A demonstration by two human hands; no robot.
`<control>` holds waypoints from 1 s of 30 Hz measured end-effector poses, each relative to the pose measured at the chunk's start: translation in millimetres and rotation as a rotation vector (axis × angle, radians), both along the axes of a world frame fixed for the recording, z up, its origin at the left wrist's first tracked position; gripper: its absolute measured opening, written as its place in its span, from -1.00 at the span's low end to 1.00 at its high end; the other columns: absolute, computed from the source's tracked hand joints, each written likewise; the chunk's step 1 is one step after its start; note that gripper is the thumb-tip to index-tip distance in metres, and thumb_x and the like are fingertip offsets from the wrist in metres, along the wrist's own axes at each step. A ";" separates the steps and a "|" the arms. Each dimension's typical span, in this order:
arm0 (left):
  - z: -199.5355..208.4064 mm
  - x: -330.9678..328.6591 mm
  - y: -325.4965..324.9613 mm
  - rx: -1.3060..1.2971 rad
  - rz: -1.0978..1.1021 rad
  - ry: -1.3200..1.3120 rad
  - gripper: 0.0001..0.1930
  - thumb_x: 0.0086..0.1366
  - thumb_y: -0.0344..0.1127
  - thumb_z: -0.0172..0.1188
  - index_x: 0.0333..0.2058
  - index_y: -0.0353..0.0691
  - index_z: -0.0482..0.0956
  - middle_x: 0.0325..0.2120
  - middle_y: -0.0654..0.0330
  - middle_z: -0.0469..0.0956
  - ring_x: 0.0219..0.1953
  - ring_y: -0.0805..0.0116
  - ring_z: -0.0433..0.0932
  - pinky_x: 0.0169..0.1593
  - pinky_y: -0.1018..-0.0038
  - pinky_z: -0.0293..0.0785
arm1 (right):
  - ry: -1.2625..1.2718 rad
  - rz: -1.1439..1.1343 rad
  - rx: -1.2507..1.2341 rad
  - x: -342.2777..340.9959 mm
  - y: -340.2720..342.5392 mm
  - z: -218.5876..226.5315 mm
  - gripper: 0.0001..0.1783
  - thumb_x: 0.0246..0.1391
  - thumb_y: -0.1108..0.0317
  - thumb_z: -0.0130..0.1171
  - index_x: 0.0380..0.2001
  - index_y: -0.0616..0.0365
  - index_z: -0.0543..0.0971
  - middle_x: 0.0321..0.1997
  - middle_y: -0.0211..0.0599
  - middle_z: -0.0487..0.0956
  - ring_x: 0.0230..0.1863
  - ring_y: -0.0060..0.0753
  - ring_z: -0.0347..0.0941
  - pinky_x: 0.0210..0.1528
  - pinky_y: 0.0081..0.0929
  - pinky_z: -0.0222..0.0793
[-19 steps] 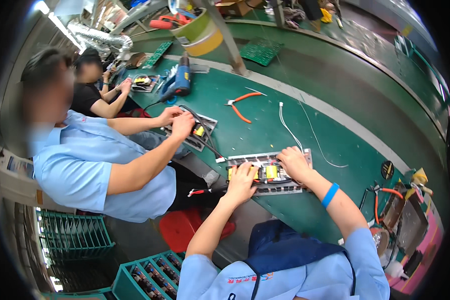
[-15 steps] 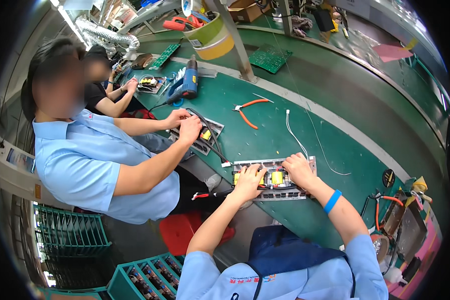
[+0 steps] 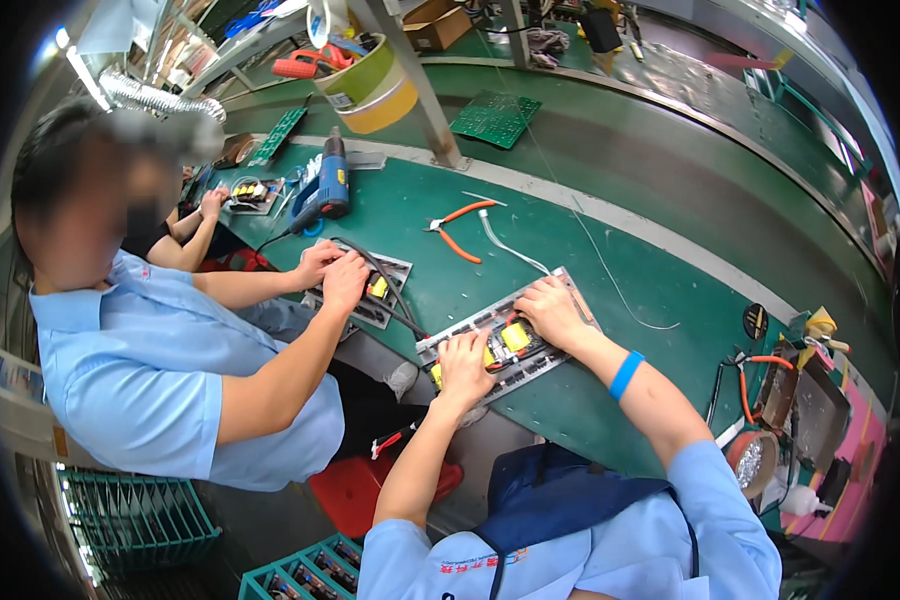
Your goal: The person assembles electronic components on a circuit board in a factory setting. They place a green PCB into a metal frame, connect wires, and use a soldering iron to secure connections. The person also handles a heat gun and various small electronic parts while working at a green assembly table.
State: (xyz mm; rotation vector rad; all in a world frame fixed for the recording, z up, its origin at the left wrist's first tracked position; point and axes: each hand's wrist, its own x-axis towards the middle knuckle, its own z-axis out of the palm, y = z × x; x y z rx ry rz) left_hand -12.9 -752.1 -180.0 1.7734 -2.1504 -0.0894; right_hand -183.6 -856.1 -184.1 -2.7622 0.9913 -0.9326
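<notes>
Green in the head view, the bench (image 3: 590,410) bears a board (image 3: 511,338) at its near edge. The person's left hand (image 3: 464,368) lies over its left part, the right hand (image 3: 550,312) over its far right; fingers bent, any grip cannot be told.

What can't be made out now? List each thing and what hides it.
All in the head view:
Part of the circuit board beneath the left hand: covered by that hand.
What the right hand touches: hidden under its own fingers.
Part of the co-worker's board: behind the co-worker's hands.
Green rack, lower part: cut off by the bottom edge.
</notes>
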 end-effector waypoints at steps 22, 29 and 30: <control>25.3 5.9 -10.7 0.230 -0.096 0.190 -0.43 -0.10 -0.20 0.22 -0.10 -0.33 0.31 -0.11 -0.01 0.27 -0.04 0.06 0.23 0.03 0.26 0.11 | -0.244 -0.361 0.804 -58.4 -12.1 -15.5 -0.72 -0.14 0.37 0.00 -0.29 0.18 0.47 -0.43 -0.13 0.52 -0.40 -0.25 0.46 -0.33 -0.41 0.33; 12.2 -10.9 -56.6 0.119 -0.117 0.239 -0.69 0.06 -0.52 -0.07 -0.17 -0.20 0.41 -0.34 0.03 0.34 -0.26 0.10 0.32 -0.17 0.31 0.25 | -0.309 -0.511 0.825 -33.8 -21.4 -15.6 -0.71 -0.18 0.38 0.07 -0.27 0.08 0.45 -0.39 -0.20 0.49 -0.29 -0.15 0.42 -0.24 -0.28 0.32; 8.0 -10.6 -61.1 0.106 -0.145 0.204 -0.68 0.05 -0.54 -0.09 -0.17 -0.18 0.42 -0.36 0.03 0.34 -0.28 0.11 0.33 -0.18 0.31 0.26 | -0.279 -0.557 0.752 -32.2 -22.0 -15.5 -0.71 -0.19 0.37 0.08 -0.28 0.07 0.46 -0.38 -0.21 0.47 -0.28 -0.16 0.42 -0.23 -0.28 0.32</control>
